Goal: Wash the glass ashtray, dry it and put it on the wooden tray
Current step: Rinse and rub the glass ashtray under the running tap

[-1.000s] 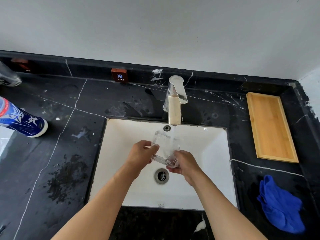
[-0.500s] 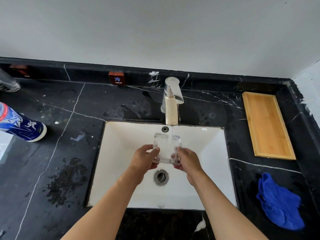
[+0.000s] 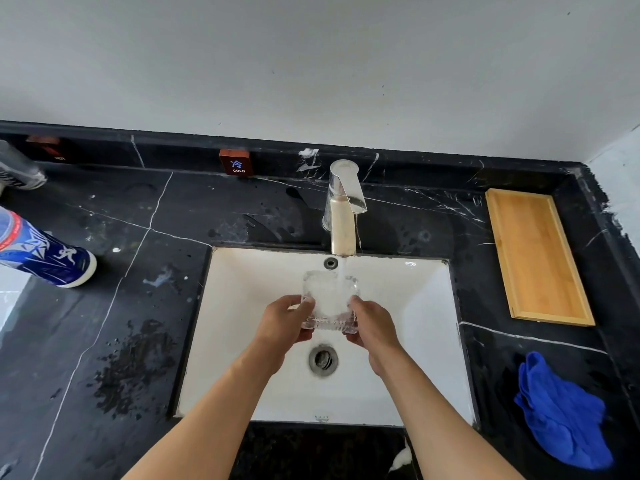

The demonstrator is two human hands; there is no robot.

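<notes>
Left hand [image 3: 285,318] and right hand [image 3: 372,322] each clamped the ashtray [image 3: 329,299] under the tap [image 3: 343,209] stream, evidently for rinsing.

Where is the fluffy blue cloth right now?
In the head view, the crumpled blue cloth lies on the black marble counter, right of the white sink, nearer the person than the wooden tray.

The faucet [image 3: 343,209] overhangs the sink's [image 3: 242,306] back edge; the counter between sink and wooden tray [image 3: 536,258] lies bare.
</notes>
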